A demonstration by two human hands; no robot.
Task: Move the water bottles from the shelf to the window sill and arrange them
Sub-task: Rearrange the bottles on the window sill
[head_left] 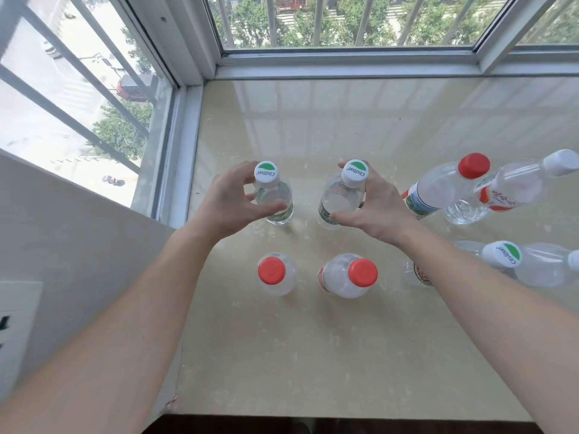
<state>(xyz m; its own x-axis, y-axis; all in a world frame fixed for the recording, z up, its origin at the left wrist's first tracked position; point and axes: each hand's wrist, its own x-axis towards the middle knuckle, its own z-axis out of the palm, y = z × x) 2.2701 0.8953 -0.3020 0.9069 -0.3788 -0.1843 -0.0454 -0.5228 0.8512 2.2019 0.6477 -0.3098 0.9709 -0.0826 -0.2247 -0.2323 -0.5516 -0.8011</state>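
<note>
The left bottle [277,198] is clasped by the left hand [230,198]: the grip is closed round its shoulder, with the thumb in front and the fingers curled behind the green-and-white cap. The right bottle [340,195] is clasped by the right hand [376,208], its grip closed with the thumb laid across the label and the fingers behind the neck. Both are held upright, side by side but apart, at the middle of the sill [313,355]; their bases seem to be set on it, though this is not plainly shown from above. Nearer the person, a red-capped bottle [272,274] is stood in line with the left bottle, and a second red-capped bottle [347,275] in line with the right bottle. At the right, a third red-capped bottle [438,189] is seen just beside a white-capped bottle [517,183]; a green-capped bottle [532,267] is placed nearer, and a hidden bottle [413,274] is mostly covered by the right forearm. The sill is bounded at its far and left edges by the window frame [344,62].
</note>
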